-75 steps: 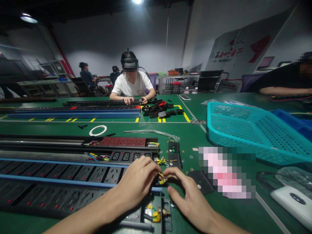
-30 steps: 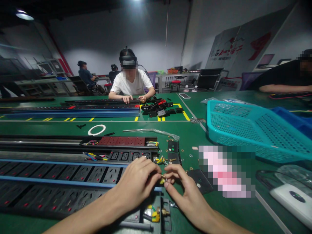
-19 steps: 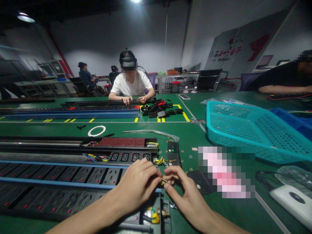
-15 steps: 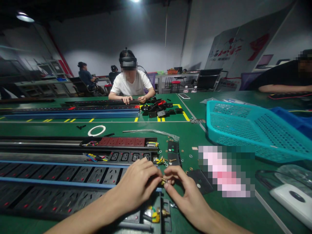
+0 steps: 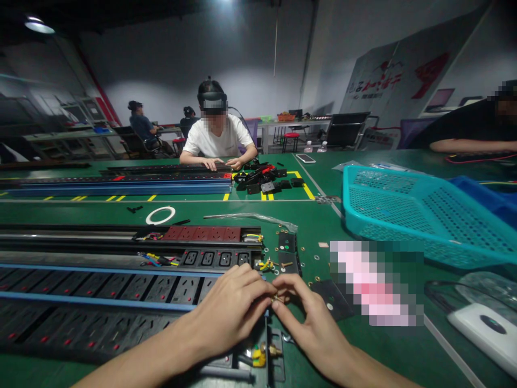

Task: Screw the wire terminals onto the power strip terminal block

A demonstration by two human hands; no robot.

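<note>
L hand (image 5: 241,299) grip: pinching sm. brass pc (image 5: 276,297) | R hand (image 5: 309,315) grip: ditto | pc betw. both, at fingertips

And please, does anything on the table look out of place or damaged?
Slightly: small metal rings lie scattered on the green table beyond the right hand, around black plates. They look untidy, lying loose. No clear damage shows.

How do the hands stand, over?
Left hand and right hand closed on small brass-coloured part. Part mostly hidden by the hands. Left forearm across nearest black socket strip.
</note>
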